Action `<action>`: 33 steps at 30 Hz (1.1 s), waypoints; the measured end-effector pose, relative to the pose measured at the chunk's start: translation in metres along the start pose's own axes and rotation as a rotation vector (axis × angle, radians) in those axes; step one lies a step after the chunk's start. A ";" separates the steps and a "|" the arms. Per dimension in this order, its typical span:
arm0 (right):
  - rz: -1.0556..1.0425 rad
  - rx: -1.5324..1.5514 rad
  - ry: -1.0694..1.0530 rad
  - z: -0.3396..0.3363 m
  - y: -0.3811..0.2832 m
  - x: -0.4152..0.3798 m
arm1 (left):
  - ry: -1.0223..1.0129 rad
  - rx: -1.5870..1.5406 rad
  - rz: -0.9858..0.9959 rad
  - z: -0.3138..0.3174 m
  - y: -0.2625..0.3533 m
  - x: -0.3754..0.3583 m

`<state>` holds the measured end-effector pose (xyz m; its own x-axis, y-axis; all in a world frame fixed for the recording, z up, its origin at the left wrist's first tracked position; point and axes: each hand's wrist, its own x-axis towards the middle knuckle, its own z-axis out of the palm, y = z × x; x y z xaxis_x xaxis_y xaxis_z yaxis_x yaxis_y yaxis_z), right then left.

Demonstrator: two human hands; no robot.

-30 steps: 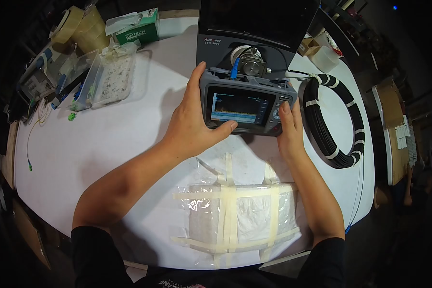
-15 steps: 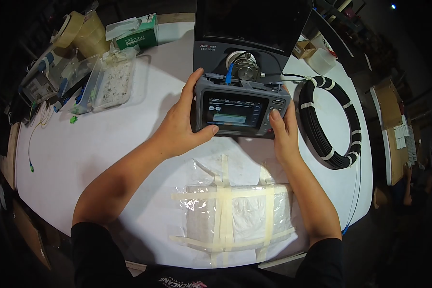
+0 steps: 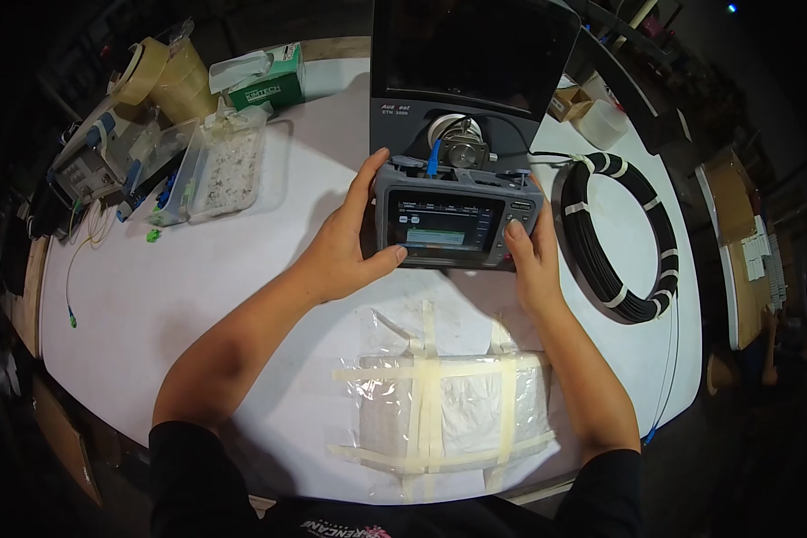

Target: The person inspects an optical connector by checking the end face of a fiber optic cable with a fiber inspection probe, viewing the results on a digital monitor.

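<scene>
Both my hands hold a grey handheld fibre tester with a lit screen, tilted up above the white table. My left hand grips its left side, the thumb on the lower left corner by the screen and the fingers behind. On the right side my right hand holds it, thumb near the buttons, the other fingers mostly hidden. A blue fibre connector is at the tester's top edge. Behind stands a larger dark machine marked ETH 5000, with a round metal fitting on its front.
A black cable coil lies to the right. To the left are a clear plastic box, a green Kimtech box and tape rolls. A padded sheet is taped to the table in front of me.
The whole view has shifted slightly right and down. My hands keep the same grip on the tester.
</scene>
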<state>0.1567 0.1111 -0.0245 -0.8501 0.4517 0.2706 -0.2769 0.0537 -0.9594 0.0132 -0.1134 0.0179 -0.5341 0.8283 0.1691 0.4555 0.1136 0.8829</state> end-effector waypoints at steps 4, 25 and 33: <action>-0.132 -0.075 0.033 0.001 0.008 0.004 | 0.032 0.062 0.079 0.000 -0.003 0.001; -0.073 0.018 -0.007 -0.011 0.004 0.010 | 0.019 -0.026 -0.018 0.000 0.001 0.001; -0.117 -0.115 0.005 -0.016 0.004 0.013 | 0.031 -0.007 -0.026 0.001 0.000 0.001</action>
<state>0.1514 0.1310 -0.0257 -0.8126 0.4408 0.3813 -0.3208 0.2079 -0.9240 0.0132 -0.1118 0.0178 -0.5675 0.8078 0.1593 0.4365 0.1311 0.8901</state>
